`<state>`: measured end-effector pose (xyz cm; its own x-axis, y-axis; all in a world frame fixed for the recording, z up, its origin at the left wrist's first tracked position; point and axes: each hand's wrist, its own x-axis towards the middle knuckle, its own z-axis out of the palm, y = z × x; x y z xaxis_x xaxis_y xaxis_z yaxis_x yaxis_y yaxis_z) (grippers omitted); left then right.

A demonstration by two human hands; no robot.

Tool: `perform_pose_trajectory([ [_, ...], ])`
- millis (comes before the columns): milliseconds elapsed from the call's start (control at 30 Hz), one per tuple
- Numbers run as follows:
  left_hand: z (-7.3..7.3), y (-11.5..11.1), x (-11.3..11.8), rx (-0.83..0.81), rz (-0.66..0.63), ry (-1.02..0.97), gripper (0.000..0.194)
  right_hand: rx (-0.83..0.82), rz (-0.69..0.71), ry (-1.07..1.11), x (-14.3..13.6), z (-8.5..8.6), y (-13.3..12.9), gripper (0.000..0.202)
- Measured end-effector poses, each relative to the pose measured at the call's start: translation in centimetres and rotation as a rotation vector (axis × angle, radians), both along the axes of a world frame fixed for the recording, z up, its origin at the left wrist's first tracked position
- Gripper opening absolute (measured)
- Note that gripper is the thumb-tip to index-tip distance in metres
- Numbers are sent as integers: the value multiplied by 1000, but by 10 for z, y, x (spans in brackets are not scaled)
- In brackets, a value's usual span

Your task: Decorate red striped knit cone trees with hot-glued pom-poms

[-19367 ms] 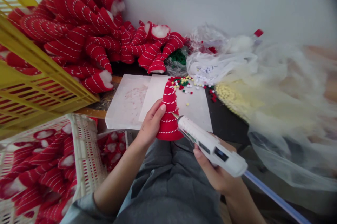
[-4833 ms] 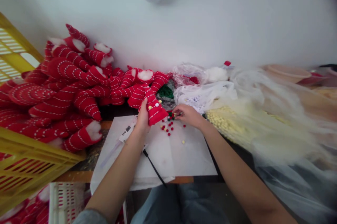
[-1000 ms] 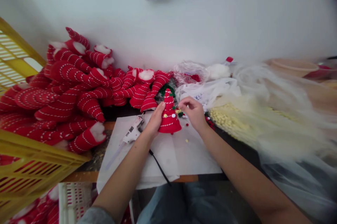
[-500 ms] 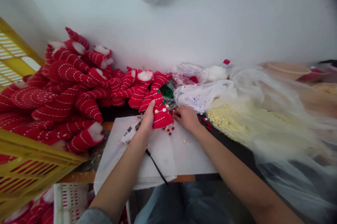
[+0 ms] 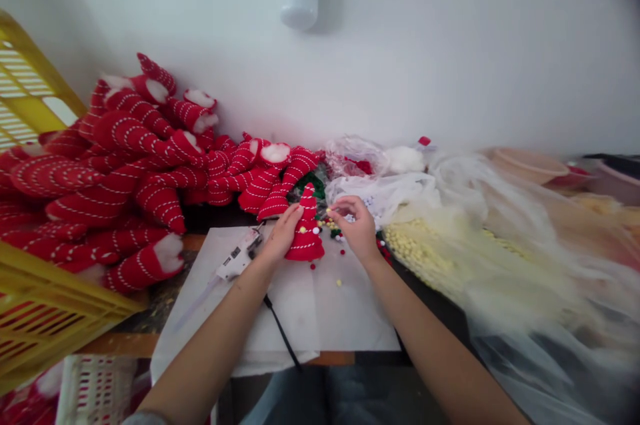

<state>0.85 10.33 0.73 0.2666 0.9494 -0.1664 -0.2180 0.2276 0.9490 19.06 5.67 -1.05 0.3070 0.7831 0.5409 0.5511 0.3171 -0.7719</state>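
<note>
My left hand (image 5: 284, 233) is closed around the left edge of a red stuffed cone (image 5: 306, 244) with white stitched stripes. The cone stands nearly upright, tip away from me, with a few small yellow and white pom-poms on its face. Just right of it, my right hand (image 5: 356, 225) pinches a tiny yellow pom-pom (image 5: 329, 211) between thumb and fingertips. Loose red pom-poms (image 5: 343, 252) and others in yellow, white and green lie on the paper between the hands. A white glue gun (image 5: 239, 256) rests by my left wrist, partly covered by the hand.
Red striped stuffed cones (image 5: 125, 165) are heaped at the left, by a yellow crate (image 5: 65, 305). White paper (image 5: 350, 318) covers the table in front of me, with a black cord (image 5: 283, 332) across it. Plastic bags holding yellow pom-poms (image 5: 413, 242) spread over the right side.
My right hand has risen from the loose pom-poms and now pinches a yellow one. The red cone in my left hand has turned more upright. The view has shifted slightly.
</note>
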Motion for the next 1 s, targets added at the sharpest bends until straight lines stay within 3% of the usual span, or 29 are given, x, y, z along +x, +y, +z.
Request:
perform_pose_trajectory([
  [167, 9, -8, 4, 56, -46, 183, 31, 200, 78, 245, -13, 18, -11, 28],
  [433, 13, -14, 7, 65, -68, 108, 18, 146, 40, 184, -15, 20, -13, 24],
  [633, 10, -14, 6, 200, -99, 152, 17, 129, -7, 136, -17, 20, -15, 22],
  [867, 12, -16, 6, 275, -137, 187, 17, 86, -11, 128, -18, 17, -14, 36],
  [1000, 12, -15, 6, 145, -91, 152, 18, 151, -48, 79, -14, 18, -16, 14],
])
